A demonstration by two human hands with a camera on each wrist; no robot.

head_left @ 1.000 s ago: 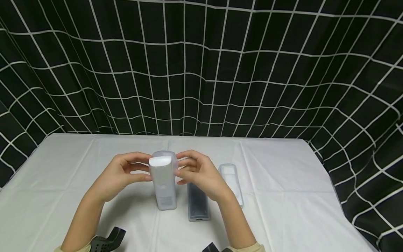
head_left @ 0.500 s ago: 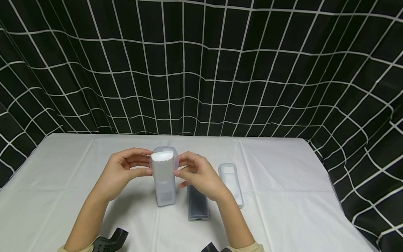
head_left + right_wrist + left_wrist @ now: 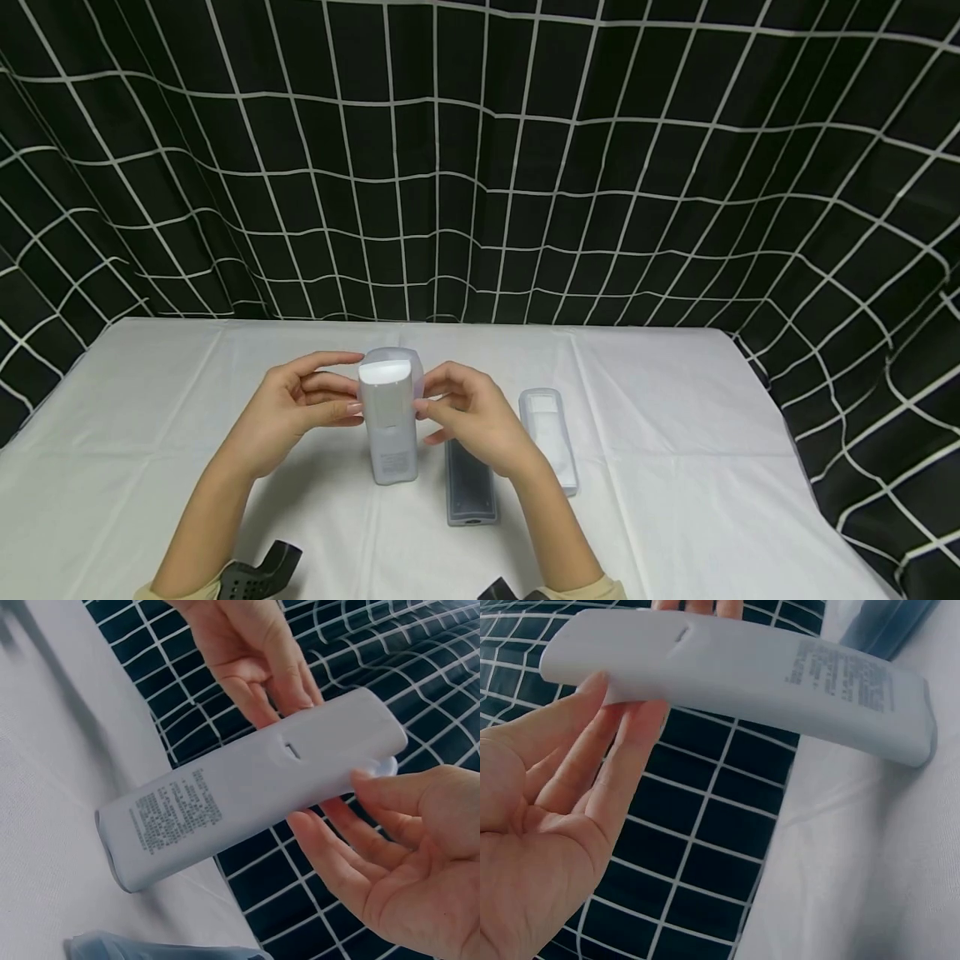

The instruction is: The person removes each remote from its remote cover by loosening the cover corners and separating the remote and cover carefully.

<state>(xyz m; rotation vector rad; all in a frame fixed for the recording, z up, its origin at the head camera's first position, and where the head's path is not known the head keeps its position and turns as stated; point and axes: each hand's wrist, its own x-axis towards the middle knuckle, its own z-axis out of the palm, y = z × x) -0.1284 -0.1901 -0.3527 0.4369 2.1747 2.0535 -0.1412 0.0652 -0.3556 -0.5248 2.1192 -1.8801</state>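
Note:
A white remote control [image 3: 388, 421] is held upright with its back, printed with small text, toward me. Behind its top, a translucent sleeve [image 3: 417, 375] stands out wider than the remote. My left hand [image 3: 300, 400] pinches the left side near the top, thumb in front and fingers behind. On the opposite side my right hand [image 3: 476, 417] pinches the sleeve's edge between thumb and fingers. The right wrist view shows the sleeve bulging out beside the remote [image 3: 247, 787] under my right thumb. Whether the remote's lower end touches the cloth, I cannot tell.
A dark remote in a translucent sleeve [image 3: 471, 487] lies just below my right hand. Farther right lies a white remote in a clear sleeve [image 3: 550, 437], partly behind my right forearm. White cloth [image 3: 675, 467] covers the table, and a black gridded curtain [image 3: 480, 167] hangs behind.
The remote has risen slightly and moved a little away from me, in both hands. My left hand has shifted a little with it. The two lying remotes have not moved.

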